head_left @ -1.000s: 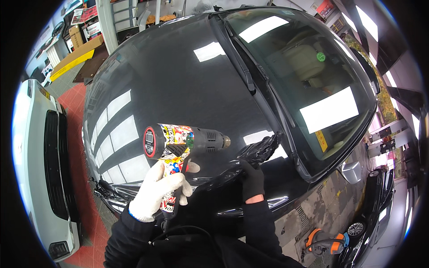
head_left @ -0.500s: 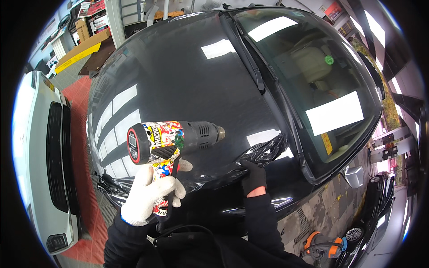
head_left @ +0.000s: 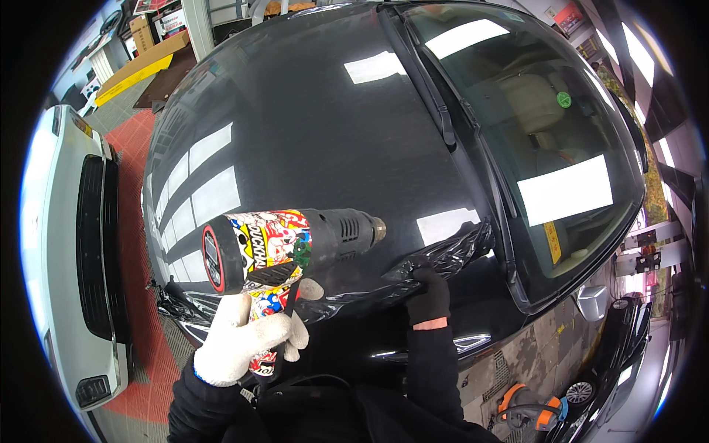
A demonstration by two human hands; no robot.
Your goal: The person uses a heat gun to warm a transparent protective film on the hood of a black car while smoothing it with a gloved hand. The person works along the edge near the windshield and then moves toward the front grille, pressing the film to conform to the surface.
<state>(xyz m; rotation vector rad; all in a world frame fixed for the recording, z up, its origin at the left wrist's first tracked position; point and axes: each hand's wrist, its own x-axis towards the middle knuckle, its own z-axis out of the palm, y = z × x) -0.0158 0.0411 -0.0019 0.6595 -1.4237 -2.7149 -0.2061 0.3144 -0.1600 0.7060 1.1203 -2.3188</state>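
Note:
My left hand (head_left: 247, 340), in a white knit glove, is closed round the handle of a heat gun (head_left: 295, 244) covered in colourful cartoon stickers. Its metal nozzle points right, over the car's black hood (head_left: 295, 140). My right hand (head_left: 428, 295), in a black glove, grips the bunched edge of a glossy black film (head_left: 450, 255) along the near side of the hood, close to the windshield corner. Crumpled film also gathers at the hood's front left corner. My right fingertips are partly lost against the dark film.
A white car (head_left: 66, 258) stands at the left, across a strip of red floor tiles (head_left: 140, 266). Wipers (head_left: 443, 118) lie along the windshield base. An orange and grey machine (head_left: 528, 407) sits on the floor at lower right. Cardboard boxes (head_left: 140, 37) stand at far left.
The heat gun has shifted slightly, with its nozzle a little further right and lower. My right hand still grips the film. The whole view has turned slightly.

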